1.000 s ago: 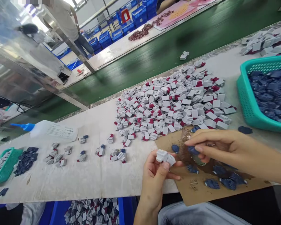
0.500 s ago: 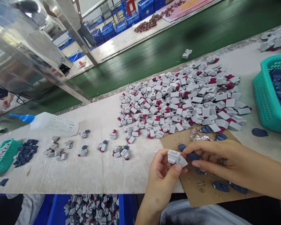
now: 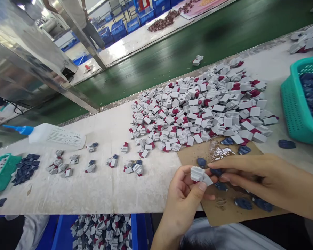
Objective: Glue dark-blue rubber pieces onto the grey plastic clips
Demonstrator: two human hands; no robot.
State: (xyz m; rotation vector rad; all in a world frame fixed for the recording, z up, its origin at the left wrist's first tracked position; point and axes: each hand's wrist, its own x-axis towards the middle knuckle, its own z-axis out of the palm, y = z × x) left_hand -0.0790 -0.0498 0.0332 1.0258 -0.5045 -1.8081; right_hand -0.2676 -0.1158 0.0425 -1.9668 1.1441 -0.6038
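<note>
Gripping a pale grey, stepped, plastic-looking block (image 3: 197, 173) in the left-hand fingers (image 3: 182, 172), lower centre of the frame; pinching a dark blue, plastic-looking lump (image 3: 216, 172) in the right-hand fingers (image 3: 226, 162), just beside. Could drop either through a loose pinch.

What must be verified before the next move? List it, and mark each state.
1. Grey piece held in the left hand: ok.
2. Dark blue piece held in the right hand: ok.
3. Grey and dark blue pieces touching: cannot tell; fingers crowd the spot.
4. Brown sheet free of residue: not ok; a glossy patch shows on it.
5. White bottle upright: not ok; it lies on its side.
6. Bottle nozzle sealed: cannot tell.
</note>
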